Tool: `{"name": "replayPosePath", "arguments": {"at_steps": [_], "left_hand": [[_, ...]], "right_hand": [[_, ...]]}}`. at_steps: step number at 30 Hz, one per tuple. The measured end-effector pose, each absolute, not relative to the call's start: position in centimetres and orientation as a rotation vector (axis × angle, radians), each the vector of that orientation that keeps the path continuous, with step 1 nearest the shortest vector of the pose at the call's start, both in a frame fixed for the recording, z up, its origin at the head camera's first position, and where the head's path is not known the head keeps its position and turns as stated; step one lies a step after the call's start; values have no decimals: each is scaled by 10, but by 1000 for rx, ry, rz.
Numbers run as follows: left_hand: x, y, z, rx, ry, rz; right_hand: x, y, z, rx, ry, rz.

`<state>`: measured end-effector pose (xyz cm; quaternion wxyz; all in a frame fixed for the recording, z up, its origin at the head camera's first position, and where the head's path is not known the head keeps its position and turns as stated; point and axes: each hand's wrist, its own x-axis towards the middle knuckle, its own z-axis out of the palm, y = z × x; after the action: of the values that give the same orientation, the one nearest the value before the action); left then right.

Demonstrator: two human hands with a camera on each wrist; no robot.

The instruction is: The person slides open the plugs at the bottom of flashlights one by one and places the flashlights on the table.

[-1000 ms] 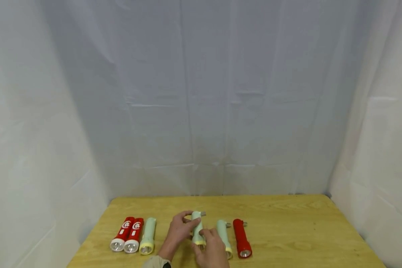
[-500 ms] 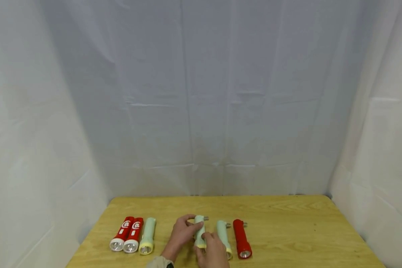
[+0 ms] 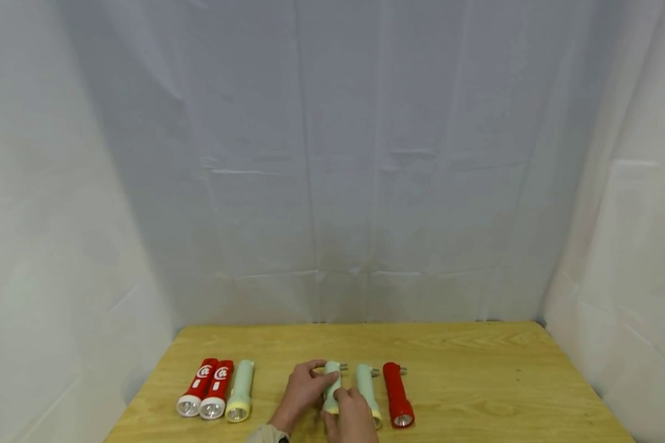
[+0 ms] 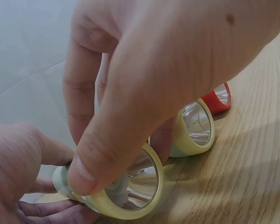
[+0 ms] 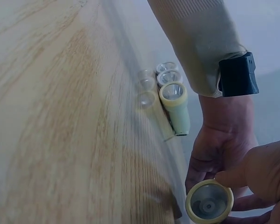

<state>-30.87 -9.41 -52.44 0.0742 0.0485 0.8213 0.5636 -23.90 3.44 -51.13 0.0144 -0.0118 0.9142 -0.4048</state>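
Both hands are on a pale green flashlight (image 3: 332, 367) with a yellow rim and two metal plug prongs sticking out at its far end. My left hand (image 3: 305, 389) grips its far part, thumb across the top. My right hand (image 3: 353, 417) pinches it near the lens end, with the thumb by the yellow rim (image 4: 130, 213) in the left wrist view. To its right lie another pale green flashlight (image 3: 366, 381) and a red flashlight (image 3: 398, 394), both with prongs to the right. In the right wrist view, the held flashlight's lens (image 5: 208, 203) faces the camera.
At the left of the wooden table (image 3: 476, 369) lie two red flashlights with white rims, one (image 3: 201, 380) beside the other (image 3: 219, 383), and a pale green flashlight (image 3: 241, 384). White sheeting (image 3: 343, 184) hangs behind and on both sides.
The held flashlight has moved right and toward the person, closer to the pale green one on its right. The left hand has travelled with it, while the right hand has kept its pinch.
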Motion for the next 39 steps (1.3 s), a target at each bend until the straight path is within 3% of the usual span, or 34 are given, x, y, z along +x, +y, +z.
{"name": "replayPosePath", "arguments": {"at_steps": [14, 29, 39], "left_hand": [[-308, -94, -528, 189, 2436, 1677], [-310, -92, -530, 183, 2374, 1647], [-313, -88, -531, 203, 2364, 1652]], "right_hand": [[-240, 22, -509, 185, 2804, -1038], [-238, 24, -507, -11, 2857, -944], [-238, 22, -509, 45, 2939, -884]]}}
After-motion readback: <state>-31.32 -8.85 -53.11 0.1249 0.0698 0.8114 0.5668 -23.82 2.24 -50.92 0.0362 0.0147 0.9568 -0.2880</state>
